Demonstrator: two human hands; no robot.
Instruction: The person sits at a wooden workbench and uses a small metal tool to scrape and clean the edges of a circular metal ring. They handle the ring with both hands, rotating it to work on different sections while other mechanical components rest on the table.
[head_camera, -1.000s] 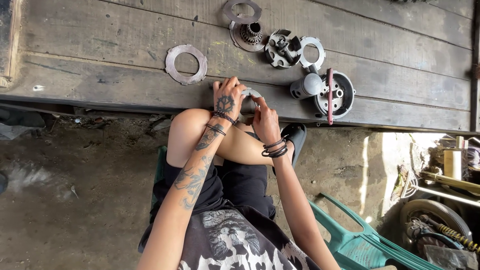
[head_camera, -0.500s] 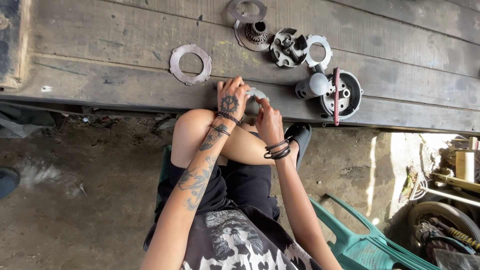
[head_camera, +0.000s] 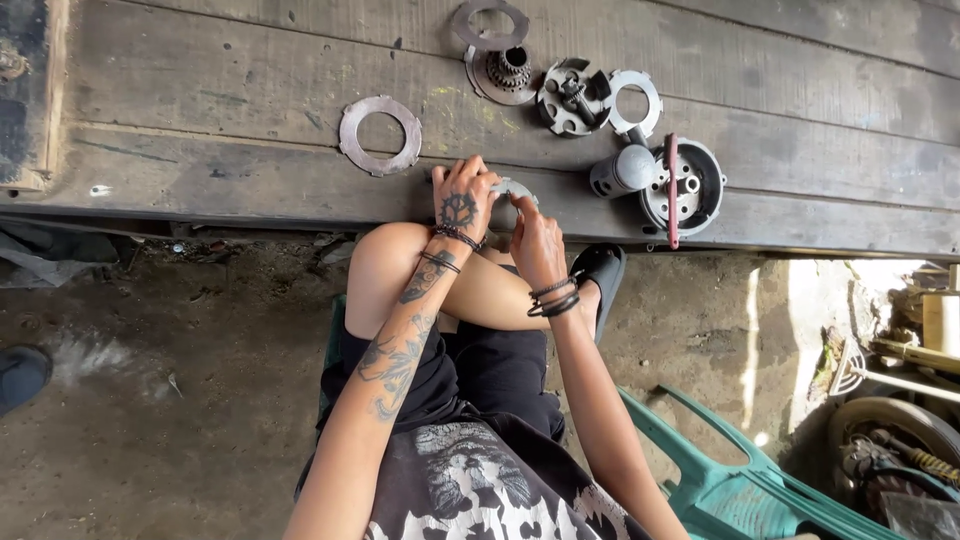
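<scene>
My left hand (head_camera: 460, 205) and my right hand (head_camera: 535, 240) are together at the near edge of a worn wooden platform (head_camera: 200, 100). Both grip a small grey metal part (head_camera: 512, 189) between the fingers; most of it is hidden by them. Just beyond my hands lie a flat metal ring plate (head_camera: 380, 134), a round housing with a red-handled tool across it (head_camera: 680, 186) and a grey cylinder (head_camera: 620, 172). My bent knee (head_camera: 385, 265) sits right below my hands.
Farther back on the boards lie a toothed hub on a disc (head_camera: 505, 70), a clutch-like assembly (head_camera: 568, 97), a pale ring (head_camera: 634, 102) and another ring plate (head_camera: 490, 25). A green plastic chair (head_camera: 730, 480) stands lower right. Machine parts (head_camera: 900, 440) crowd the right edge. A dark shoe (head_camera: 20, 375) shows at left.
Both hands stay on the small part at the platform edge, with only slight finger motion. The view has shifted a little.
</scene>
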